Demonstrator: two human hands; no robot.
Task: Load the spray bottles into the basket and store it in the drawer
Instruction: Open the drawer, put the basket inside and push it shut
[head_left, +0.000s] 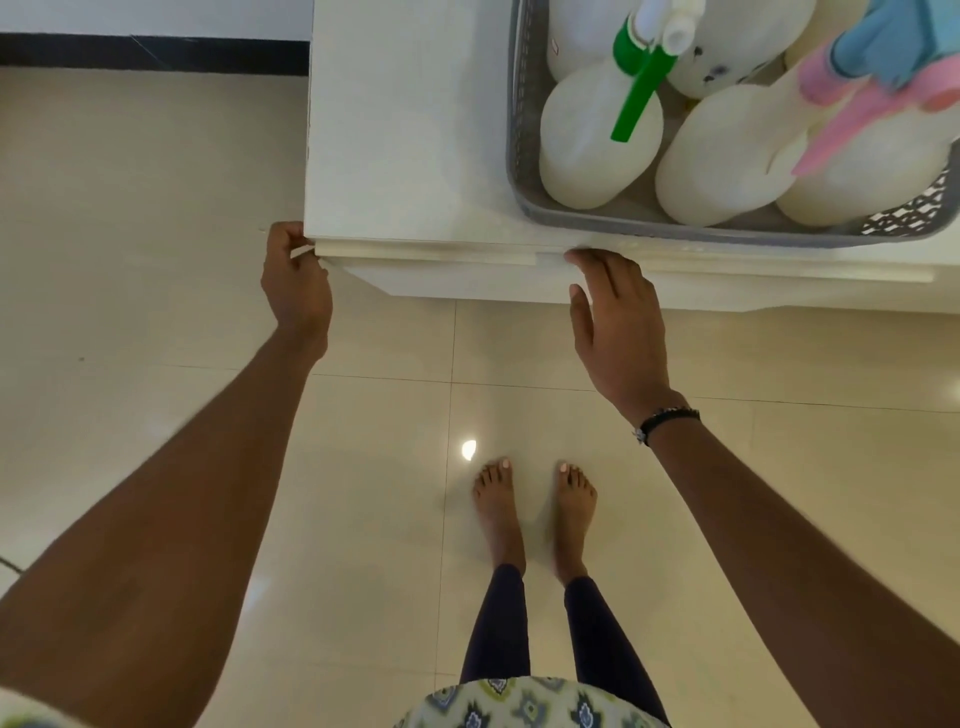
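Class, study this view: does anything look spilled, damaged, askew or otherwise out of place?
Nothing spilled or broken shows. The spray bottles lie tipped on their sides in the grey basket, which sits on the white cabinet top rather than in a drawer.

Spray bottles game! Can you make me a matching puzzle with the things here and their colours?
Things:
1. basket
2. trigger of the left bottle
3. trigger of the right bottle
4. bracelet

Colours:
A. pink
B. black
C. grey
D. green

Pairs: 1-C, 2-D, 3-A, 4-B
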